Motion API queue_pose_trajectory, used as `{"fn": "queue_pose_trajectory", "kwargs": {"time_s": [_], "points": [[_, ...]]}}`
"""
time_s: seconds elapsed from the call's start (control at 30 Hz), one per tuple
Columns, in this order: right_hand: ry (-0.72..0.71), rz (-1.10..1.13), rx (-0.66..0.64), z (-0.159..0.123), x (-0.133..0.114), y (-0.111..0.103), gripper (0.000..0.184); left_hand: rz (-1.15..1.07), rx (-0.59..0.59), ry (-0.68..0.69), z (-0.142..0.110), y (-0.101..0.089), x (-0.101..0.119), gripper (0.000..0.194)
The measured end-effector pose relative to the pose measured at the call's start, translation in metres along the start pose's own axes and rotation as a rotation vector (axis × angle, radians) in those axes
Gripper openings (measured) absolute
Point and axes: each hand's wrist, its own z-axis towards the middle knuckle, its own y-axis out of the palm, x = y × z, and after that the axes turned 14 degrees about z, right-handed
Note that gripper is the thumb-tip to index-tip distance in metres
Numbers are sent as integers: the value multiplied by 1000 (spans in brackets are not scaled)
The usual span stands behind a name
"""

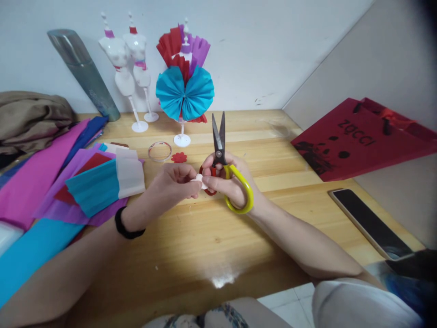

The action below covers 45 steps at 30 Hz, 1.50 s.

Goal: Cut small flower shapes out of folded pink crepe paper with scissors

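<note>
Between the fingertips of my left hand (pixel 174 184) is a small white paper piece (pixel 199 180) with a rounded edge. The fingers of my right hand (pixel 227 177) touch the same piece from the other side. That hand also carries scissors (pixel 219 154) with one yellow and one red handle, hooked over the thumb side, blades pointing up and slightly apart. Just beyond my hands lie a red paper flower (pixel 179 157) and a roll of clear tape (pixel 160 151). Behind them a small mannequin (pixel 182 139) on a stand wears pleated blue, red and purple paper.
Two bare white mannequins (pixel 118 68) and a grey-green bottle (pixel 83 73) stand along the wall. Coloured paper sheets (pixel 94 184) and a brown cloth (pixel 30 118) cover the left side. At the right are a red paper bag (pixel 362 141) and a phone (pixel 370 223).
</note>
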Motion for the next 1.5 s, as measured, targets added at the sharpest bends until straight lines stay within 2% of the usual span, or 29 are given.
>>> {"fn": "queue_pose_trajectory", "kwargs": {"time_s": [0.1,0.3,0.47,0.63,0.8,0.93,1.03,1.13,1.23,1.27,1.4,1.43,1.5], "points": [[-48,5,27,1,2,1,24,-28,8,-30,0,1,2,10],[-162,36,85,2,8,3,26,-178,50,-86,-4,15,2,18],[-139,64,91,1,11,3,32,-233,191,-104,-5,23,-2,20],[-107,60,11,0,7,1,34,-189,168,-37,-5,15,0,20],[-90,19,24,0,5,2,31,-99,113,-27,-4,6,6,16],[-135,24,53,0,7,4,32,-157,102,-16,-3,10,2,14],[-128,26,59,0,8,5,34,-210,157,14,-4,16,-4,15],[-74,1,5,-1,4,2,36,-227,147,25,-4,15,-4,16],[-9,-86,-115,0,-7,-7,39,-193,135,18,-4,7,4,16],[10,-137,-175,0,-12,-11,41,-175,141,10,-4,4,7,16],[-60,-481,-411,1,-26,-24,49,-147,159,-3,-6,-10,17,12],[-56,-511,-443,2,-27,-25,50,-140,160,0,-7,-13,18,11],[-93,-474,-382,1,-25,-23,49,-119,154,3,-7,-16,19,10]]}}
